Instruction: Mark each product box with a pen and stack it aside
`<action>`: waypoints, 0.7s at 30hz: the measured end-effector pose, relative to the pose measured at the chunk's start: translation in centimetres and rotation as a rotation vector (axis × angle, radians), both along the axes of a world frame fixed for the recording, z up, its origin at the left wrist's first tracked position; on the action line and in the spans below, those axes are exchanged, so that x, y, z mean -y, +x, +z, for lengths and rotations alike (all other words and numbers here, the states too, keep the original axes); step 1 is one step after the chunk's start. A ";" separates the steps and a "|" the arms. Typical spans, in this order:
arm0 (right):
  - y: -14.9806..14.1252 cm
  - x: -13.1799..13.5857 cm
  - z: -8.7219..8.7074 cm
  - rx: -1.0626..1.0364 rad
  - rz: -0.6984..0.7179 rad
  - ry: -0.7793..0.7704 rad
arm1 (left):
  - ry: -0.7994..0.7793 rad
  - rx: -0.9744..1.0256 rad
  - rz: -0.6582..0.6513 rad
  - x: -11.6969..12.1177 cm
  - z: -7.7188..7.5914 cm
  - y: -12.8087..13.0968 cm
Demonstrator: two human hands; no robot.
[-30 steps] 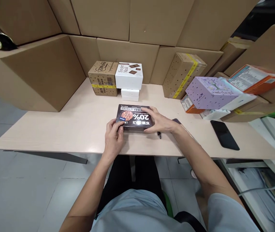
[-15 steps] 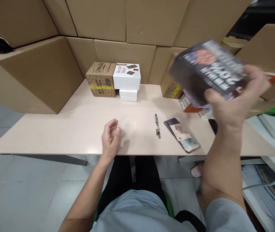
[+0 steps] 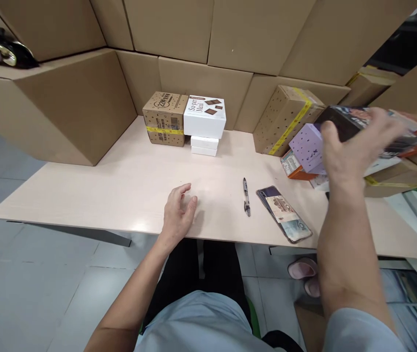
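At the right side, my right hand (image 3: 355,149) grips a dark printed box (image 3: 342,117), thumb at its near left edge and fingers over its top. The dark box is level with a stack of boxes, just above or touching a purple dotted box (image 3: 307,146); which of these I cannot tell. My left hand (image 3: 179,212) rests at the table's front edge, fingers loosely curled and apart, with nothing in it. Right of that hand lie a pen (image 3: 247,198) and a phone (image 3: 285,215) with a banknote-like print on its back.
A white box (image 3: 204,122) on smaller white boxes (image 3: 204,145) stands beside a brown dotted carton (image 3: 164,122) at the back. Another taped carton (image 3: 285,122) leans by the purple box, with an orange box (image 3: 298,172) below. Large cardboard boxes (image 3: 208,73) wall the table.
My right hand has lowered the dark box from in front of the boxes, rightward onto or near the stack. The view has shifted a little. My left hand's fingers have opened slightly.
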State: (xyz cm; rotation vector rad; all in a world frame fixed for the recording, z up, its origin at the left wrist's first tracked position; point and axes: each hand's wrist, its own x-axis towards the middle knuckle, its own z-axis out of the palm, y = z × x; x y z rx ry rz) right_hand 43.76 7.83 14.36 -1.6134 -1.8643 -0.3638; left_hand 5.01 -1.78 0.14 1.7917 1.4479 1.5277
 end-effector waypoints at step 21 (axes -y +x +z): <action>-19.5 -15.8 -3.5 -1.320 0.118 -0.564 | 0.035 -0.075 0.031 -0.2 0.1 -0.1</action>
